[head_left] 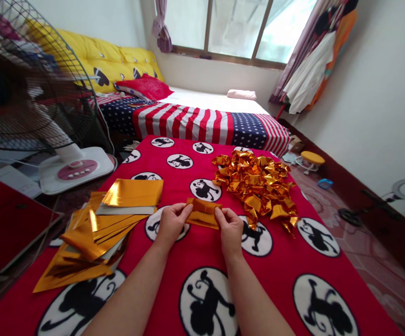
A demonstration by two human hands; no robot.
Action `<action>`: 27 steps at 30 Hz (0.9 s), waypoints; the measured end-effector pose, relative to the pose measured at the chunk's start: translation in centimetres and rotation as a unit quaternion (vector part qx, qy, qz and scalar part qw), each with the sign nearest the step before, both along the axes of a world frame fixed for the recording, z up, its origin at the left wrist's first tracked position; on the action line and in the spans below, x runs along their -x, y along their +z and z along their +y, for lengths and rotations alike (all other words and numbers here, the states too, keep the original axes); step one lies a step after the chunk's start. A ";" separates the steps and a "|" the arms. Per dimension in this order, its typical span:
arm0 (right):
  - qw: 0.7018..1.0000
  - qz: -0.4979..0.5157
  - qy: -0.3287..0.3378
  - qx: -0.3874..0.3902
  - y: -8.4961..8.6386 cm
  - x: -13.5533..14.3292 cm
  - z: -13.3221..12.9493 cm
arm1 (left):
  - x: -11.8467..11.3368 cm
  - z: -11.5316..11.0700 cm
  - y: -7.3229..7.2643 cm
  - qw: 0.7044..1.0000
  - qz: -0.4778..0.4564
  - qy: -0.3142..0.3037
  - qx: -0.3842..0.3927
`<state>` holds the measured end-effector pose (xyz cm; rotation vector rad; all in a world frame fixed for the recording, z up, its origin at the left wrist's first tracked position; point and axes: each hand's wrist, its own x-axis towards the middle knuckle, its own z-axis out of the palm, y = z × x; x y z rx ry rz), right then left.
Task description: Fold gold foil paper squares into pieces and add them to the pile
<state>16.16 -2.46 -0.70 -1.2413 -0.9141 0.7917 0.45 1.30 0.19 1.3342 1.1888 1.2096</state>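
A partly folded sheet of gold foil paper [203,213] is stretched between my two hands, just above the red cloth. My left hand [173,222] pinches its left end between thumb and fingers. At the right end, my right hand [229,227] grips it the same way. To the left lies a fanned stack of flat gold foil sheets [132,192], some showing pale backs. Beyond my right hand, to the right, sits a heap of folded gold foil pieces [254,179] with pointed, twisted shapes.
The red cloth [153,289] with round black-and-white figures covers the surface before me. A standing fan [73,163] is at the left, beside a red board [10,224]. A bed with a striped, starred cover [188,122] stands behind. A yellow stool [312,157] is at the right.
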 end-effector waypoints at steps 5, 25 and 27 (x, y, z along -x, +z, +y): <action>0.999 -0.041 -0.023 0.008 0.7 0.2 -0.2 | 0.0 -0.2 0.4 0.990 0.116 0.046 -0.059; 0.836 -0.508 -0.068 0.196 1.5 0.4 0.3 | -0.2 -1.0 0.8 0.807 0.578 0.092 -0.079; 0.828 -0.517 -0.067 0.205 1.5 0.4 0.3 | -0.3 -1.1 0.8 0.807 0.579 0.092 -0.071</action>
